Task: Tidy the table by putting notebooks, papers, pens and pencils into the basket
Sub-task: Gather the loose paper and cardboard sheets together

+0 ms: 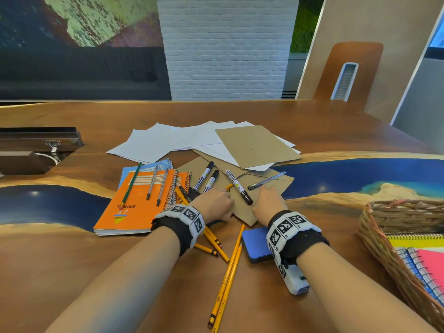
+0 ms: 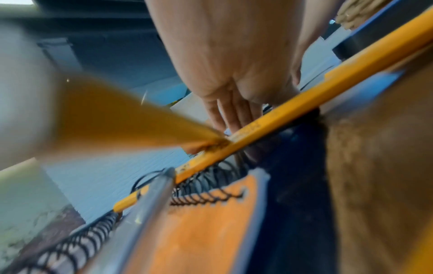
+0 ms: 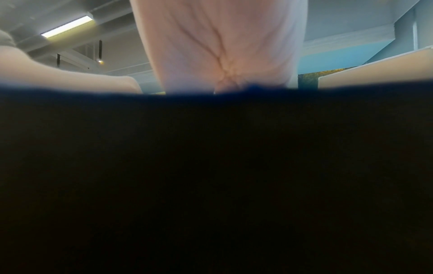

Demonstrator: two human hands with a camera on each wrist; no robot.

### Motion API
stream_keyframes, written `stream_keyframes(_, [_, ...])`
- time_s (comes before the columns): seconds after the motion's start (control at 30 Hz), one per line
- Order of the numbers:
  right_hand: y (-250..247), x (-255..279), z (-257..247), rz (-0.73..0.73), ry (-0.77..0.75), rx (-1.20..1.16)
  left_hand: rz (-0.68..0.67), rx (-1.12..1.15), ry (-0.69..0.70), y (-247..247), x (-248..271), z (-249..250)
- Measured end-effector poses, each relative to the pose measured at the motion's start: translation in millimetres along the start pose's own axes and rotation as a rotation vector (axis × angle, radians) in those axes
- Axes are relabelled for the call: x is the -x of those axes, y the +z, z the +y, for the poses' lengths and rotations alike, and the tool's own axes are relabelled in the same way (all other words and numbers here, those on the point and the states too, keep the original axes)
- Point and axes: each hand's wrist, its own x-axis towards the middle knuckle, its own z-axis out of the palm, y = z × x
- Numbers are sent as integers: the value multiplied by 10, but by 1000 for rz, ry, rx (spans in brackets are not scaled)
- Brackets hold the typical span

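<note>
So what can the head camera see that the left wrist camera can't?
Only the head view shows the basket, the white papers, the black markers, the blue eraser and the right hand. Only the left wrist view shows the left hand's palm and fingers from underneath. Both show the left hand, the orange notebook and yellow pencils.

office lounge: resin table [image 1: 336, 121], brick pillar [image 1: 225, 44].

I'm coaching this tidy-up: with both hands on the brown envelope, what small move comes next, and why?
Probably tip the markers off first: they lie across the brown envelope that the left hand and right hand press, so lifting it toward the basket would scatter them.
</note>
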Motion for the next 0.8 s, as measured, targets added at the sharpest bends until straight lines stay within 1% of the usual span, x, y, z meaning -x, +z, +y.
stream_keyframes(0.17, [-24,22,-6,12,26,-42,-1,121,-22,25,-4,-75])
stream_keyframes(0.27, [-73,55,2,44,28,-73,49,178,-49,-27,-13,-87])
stream_keyframes(0.33, [-117,55,11,99,66,-139,138,258,-95,-91,7,-116])
stream_keyframes(0.43, [-189,58,69,196,125,-278,327,448,-186,-230,38,-181])
stream_keyframes(0.47, [-214,66,103,210,143,-317,371,488,-213,-300,42,-199])
stream_keyframes(0.53, [-237,91,177,182,175,-353,401,544,-247,-443,47,-240])
stream_keyframes(0.6, [-234,135,213,111,162,-341,422,567,-264,-615,46,-278])
stream_keyframes(0.7, [-217,235,156,21,68,-328,455,581,-277,-894,19,-276])
stream_keyframes(0.8, [-225,291,55,-5,-6,-438,483,625,-252,-1142,10,-166])
